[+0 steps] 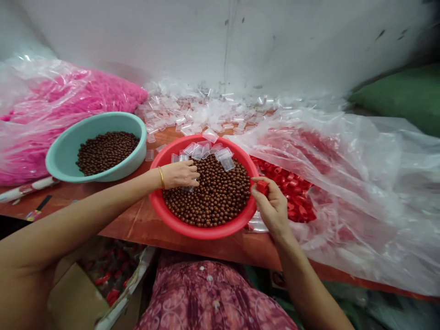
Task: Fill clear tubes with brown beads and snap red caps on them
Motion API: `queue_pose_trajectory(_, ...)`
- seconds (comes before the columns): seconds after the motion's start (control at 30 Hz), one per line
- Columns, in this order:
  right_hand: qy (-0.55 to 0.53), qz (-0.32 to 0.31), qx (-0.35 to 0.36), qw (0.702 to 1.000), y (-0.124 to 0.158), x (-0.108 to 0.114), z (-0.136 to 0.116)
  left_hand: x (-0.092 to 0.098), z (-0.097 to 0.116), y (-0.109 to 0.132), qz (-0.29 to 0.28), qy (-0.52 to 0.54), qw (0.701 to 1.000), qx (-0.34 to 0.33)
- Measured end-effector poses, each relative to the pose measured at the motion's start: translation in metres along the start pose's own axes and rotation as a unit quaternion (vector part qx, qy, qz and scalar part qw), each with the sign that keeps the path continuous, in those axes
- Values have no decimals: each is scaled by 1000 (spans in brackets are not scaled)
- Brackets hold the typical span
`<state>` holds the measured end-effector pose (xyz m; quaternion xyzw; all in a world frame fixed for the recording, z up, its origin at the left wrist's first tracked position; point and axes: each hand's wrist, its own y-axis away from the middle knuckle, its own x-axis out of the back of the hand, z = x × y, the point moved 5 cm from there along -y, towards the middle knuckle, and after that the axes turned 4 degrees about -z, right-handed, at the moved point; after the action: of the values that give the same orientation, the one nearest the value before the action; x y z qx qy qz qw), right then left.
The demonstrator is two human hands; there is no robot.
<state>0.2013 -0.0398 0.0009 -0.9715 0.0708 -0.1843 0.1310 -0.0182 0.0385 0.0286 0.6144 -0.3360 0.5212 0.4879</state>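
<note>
A red basin [206,233] holds many shiny brown balls [220,197]. Several clear flat plastic containers [225,158] lie on the balls along the far side. My left hand [180,175], with a gold bangle at the wrist, reaches into the basin from the left. Its fingers are curled over a clear plastic container [188,188], which shows partly beneath them among the balls. At the basin's right rim, my right hand [273,206] pinches a small red plastic cap [263,188] between thumb and fingers.
On the left stands a teal basin [58,158] with more brown balls, before a bag of pink pieces [89,89]. Loose clear containers [206,112] pile along the wall. Red caps [292,192] spill from a plastic bag [357,197] at right. A cardboard box [77,293] sits below the table.
</note>
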Motion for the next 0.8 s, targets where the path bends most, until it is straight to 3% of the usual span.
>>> queue_pose_trajectory(0.13, 1, 19, -3, 1000, 1, 1, 12, -5, 3, 11, 8, -24, 998, 65)
queue_pose_trajectory(0.27, 13, 32, 8, 999, 2, 0, 14, -13, 11, 15, -63, -75, 984, 151)
queue_pose_trajectory(0.37, 19, 41, 12, 999, 2, 0, 12, -15, 18, -2, -108, -57, 972, 201)
queue_pose_trajectory(0.5, 12, 50, 6, 999, 2, 1, 8, -14, 25, -39, -115, 3, 966, 230)
queue_pose_trajectory(0.57, 10, 50, 2, 999, 1, 1, 7, -14, 23, -49, -93, 37, 962, 254)
queue_pose_trajectory(0.67, 15, 41, -1, 999, 1, 0, 6, -16, 14, -45, -29, 141, 942, 304)
queue_pose_trajectory(0.73, 20, 37, 3, 999, 2, 1, 8, -18, 8, -35, 31, 266, 912, 310)
queue_pose_trajectory(0.8, 32, 24, 22, 999, 3, 1, 10, -19, 6, -25, 105, 411, 861, 280)
